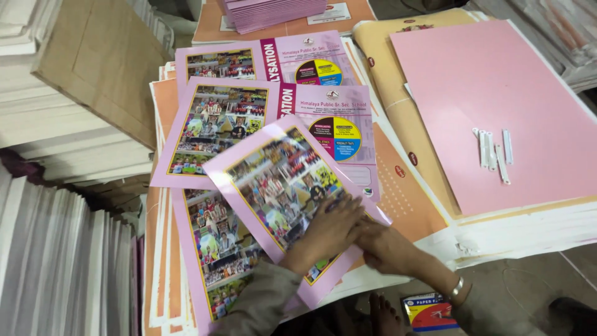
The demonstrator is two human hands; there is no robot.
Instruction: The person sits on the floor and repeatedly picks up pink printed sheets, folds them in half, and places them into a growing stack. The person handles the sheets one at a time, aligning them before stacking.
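Observation:
My left hand (pixel 326 231) and my right hand (pixel 384 242) press flat, side by side, on a folded pink cover sheet (pixel 283 186) printed with a photo collage. It lies tilted on top of other pink printed covers (pixel 236 121) spread flat in a pile. Both hands rest on the sheet's near right part, fingers together. A metal bangle (pixel 457 287) is on my right wrist.
A plain pink sheet (pixel 491 99) with several small white strips (pixel 494 149) lies on tall paper stacks at the right. Orange printed sheets (pixel 407 186) lie beneath. White paper stacks (pixel 62 261) and brown board (pixel 106 62) stand at the left. A small box (pixel 429 311) sits on the floor.

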